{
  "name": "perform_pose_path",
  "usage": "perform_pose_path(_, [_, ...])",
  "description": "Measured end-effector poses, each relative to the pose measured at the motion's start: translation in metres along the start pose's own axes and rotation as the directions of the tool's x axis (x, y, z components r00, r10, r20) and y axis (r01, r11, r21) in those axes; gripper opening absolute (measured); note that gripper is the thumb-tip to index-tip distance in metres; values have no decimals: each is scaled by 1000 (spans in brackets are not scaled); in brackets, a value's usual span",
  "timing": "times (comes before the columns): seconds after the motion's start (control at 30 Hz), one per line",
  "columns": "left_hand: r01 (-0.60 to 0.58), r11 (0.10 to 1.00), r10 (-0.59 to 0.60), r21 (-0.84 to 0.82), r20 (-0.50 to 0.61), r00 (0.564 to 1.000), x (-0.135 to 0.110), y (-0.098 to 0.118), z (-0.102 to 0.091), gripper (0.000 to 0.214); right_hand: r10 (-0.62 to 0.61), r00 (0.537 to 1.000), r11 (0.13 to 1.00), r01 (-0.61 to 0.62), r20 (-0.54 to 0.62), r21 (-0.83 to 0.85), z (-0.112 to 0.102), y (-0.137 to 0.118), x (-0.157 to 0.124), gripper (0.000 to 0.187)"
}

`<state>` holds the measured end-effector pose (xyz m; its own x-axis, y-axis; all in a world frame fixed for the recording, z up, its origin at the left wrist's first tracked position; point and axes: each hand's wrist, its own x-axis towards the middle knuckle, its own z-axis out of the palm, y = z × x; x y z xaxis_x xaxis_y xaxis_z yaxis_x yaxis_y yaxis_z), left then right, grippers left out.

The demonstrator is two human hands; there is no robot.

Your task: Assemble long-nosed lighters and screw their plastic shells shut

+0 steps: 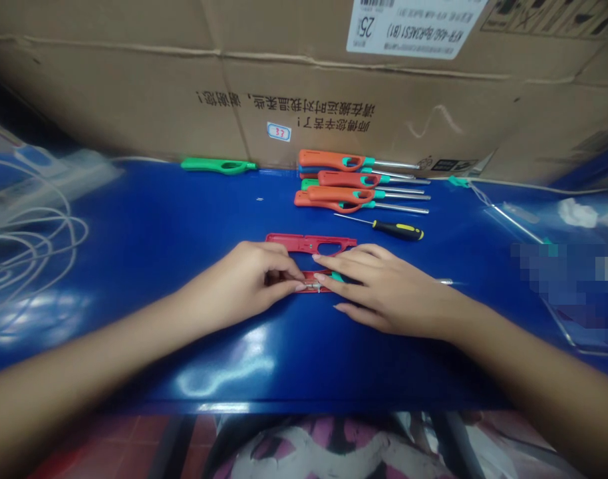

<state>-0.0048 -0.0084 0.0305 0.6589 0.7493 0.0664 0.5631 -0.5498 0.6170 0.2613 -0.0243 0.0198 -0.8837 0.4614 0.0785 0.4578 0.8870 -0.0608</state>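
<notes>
Open red plastic lighter half, silvery metal bits inside, sits mid-depth on the shiny blue tabletop. Left hand pinched narrow there, can't tell on what; right hand, fingers spread, partly hides the teal collar.

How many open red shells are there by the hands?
2. The far shell lies just beyond the near shell, which the left hand and right hand partly cover. More might be hidden underneath.
</notes>
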Motion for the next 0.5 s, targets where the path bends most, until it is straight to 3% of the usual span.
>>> perform_pose_path(0.23, [-6, 1000, 6, 15, 14, 1000, 1, -1, 0, 11, -37, 999, 999, 37, -25, -6, -1, 3, 1, 42])
perform_pose_path(0.5, [-12, 1000, 12, 12, 8, 1000, 1, -4, 1, 9, -1, 974, 999, 10, -225, 40, -1, -6, 3, 34])
